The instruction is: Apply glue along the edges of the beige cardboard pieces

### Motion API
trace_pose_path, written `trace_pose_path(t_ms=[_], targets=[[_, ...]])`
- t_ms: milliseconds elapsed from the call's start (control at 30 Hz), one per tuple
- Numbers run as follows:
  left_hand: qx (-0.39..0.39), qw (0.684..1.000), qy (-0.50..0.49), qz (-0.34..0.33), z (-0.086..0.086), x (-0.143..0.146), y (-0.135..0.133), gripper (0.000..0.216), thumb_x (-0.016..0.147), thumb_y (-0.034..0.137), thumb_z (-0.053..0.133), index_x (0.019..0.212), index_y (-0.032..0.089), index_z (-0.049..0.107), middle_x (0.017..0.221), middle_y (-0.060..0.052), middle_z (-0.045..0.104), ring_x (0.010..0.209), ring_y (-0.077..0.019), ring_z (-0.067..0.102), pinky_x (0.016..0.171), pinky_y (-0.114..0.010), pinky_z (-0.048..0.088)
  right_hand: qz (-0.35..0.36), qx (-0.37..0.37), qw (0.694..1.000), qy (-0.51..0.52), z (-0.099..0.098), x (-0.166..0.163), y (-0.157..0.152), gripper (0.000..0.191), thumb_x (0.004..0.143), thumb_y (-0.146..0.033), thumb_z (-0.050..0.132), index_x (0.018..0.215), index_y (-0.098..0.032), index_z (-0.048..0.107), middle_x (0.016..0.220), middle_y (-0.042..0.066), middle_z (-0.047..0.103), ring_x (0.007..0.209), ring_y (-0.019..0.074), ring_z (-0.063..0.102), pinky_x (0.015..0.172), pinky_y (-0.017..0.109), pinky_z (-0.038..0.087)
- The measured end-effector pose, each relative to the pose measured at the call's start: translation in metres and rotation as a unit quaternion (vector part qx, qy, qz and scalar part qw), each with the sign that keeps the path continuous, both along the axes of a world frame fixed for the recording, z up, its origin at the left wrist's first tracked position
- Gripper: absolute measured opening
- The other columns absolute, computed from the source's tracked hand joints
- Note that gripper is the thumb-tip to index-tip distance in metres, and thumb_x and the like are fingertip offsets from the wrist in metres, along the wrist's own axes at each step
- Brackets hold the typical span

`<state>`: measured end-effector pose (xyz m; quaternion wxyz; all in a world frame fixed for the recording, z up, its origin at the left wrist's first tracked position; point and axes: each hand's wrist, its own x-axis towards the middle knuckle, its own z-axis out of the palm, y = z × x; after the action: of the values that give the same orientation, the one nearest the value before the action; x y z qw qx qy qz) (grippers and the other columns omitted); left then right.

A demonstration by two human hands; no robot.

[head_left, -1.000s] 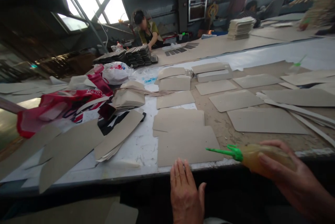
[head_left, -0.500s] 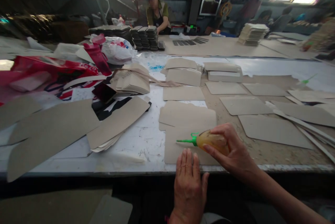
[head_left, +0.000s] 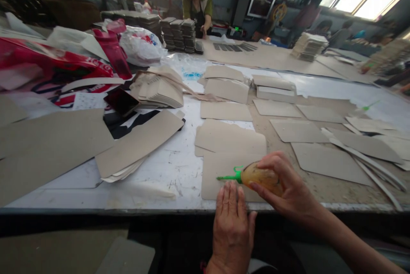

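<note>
My right hand (head_left: 282,184) grips a glue bottle (head_left: 261,178) with a yellowish body and a green nozzle. The bottle lies tilted sideways, its nozzle tip pointing left over a beige sheet of board (head_left: 209,188) at the table's front edge. Flat on the lower edge of that sheet rests my left hand (head_left: 231,222), fingers stretched out, just below the nozzle. Whether the tip touches the sheet I cannot tell. Behind this sheet another beige piece (head_left: 230,137) overlaps it.
Cut beige pieces (head_left: 329,161) and narrow strips (head_left: 365,158) lie to the right. On the left are a stack of pieces (head_left: 160,90), a dark phone-like object (head_left: 121,101), a pink bottle (head_left: 112,50) and plastic bags (head_left: 141,45). A co-worker (head_left: 197,5) stands across the table.
The view has tilted down and turned slightly. The nozzle tip sits slightly lower in view, nearer my left fingers. My right hand still holds the glue bottle; my left hand stays flat.
</note>
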<state>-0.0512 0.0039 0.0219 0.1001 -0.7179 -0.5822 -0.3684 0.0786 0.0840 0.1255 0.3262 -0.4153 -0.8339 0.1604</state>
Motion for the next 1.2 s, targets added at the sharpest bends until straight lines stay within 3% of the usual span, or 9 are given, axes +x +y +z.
trace_pose_path(t_ms=[367,667,933,1067,1200], targets=[[-0.002,1.000,-0.019,0.011,-0.006,0.004,-0.002,0.037,0.095,0.025,0.044,0.119,0.003,0.061,0.125,-0.022,0.063,0.121,-0.0308,0.058,0.095,-0.045,0.056,-0.005,0.076,0.996,-0.044,0.005,-0.015,0.003,0.022,0.085,-0.019,0.063,0.102,-0.024,0.051,0.098,0.007,0.049,0.088,0.0217,0.056,0.073,0.036,0.053],[-0.015,0.999,-0.048,0.010,-0.016,0.009,-0.003,0.040,0.094,0.025,0.045,0.126,0.003,0.056,0.131,-0.023,0.059,0.130,-0.0313,0.050,0.100,-0.047,0.052,0.019,0.035,0.998,-0.049,0.011,-0.011,0.000,0.022,0.084,-0.016,0.063,0.101,-0.024,0.051,0.094,0.005,0.053,0.086,0.0199,0.056,0.074,0.033,0.052],[-0.007,1.000,-0.026,0.005,-0.014,0.005,-0.002,0.037,0.092,0.022,0.048,0.123,0.004,0.058,0.129,-0.022,0.060,0.127,-0.0308,0.053,0.098,-0.046,0.054,-0.006,0.064,0.995,-0.079,0.014,-0.016,-0.002,0.016,0.084,-0.018,0.061,0.096,-0.023,0.052,0.092,0.006,0.051,0.083,0.0211,0.055,0.070,0.034,0.052],[0.000,1.000,0.013,-0.004,-0.008,-0.001,-0.003,0.037,0.091,0.021,0.049,0.123,0.004,0.058,0.127,-0.022,0.062,0.123,-0.0297,0.057,0.096,-0.044,0.055,-0.028,0.105,0.993,-0.035,0.008,-0.020,-0.004,0.022,0.084,-0.018,0.062,0.103,-0.024,0.052,0.098,0.007,0.049,0.088,0.0216,0.056,0.073,0.035,0.053],[0.012,0.999,0.047,-0.012,-0.009,-0.014,-0.010,0.033,0.090,0.014,0.050,0.121,0.005,0.059,0.124,-0.020,0.064,0.121,-0.0286,0.059,0.094,-0.042,0.056,-0.105,0.092,0.989,0.045,0.011,0.002,-0.007,0.026,0.085,-0.027,0.066,0.105,-0.025,0.050,0.097,0.005,0.051,0.088,0.0219,0.057,0.076,0.037,0.053]])
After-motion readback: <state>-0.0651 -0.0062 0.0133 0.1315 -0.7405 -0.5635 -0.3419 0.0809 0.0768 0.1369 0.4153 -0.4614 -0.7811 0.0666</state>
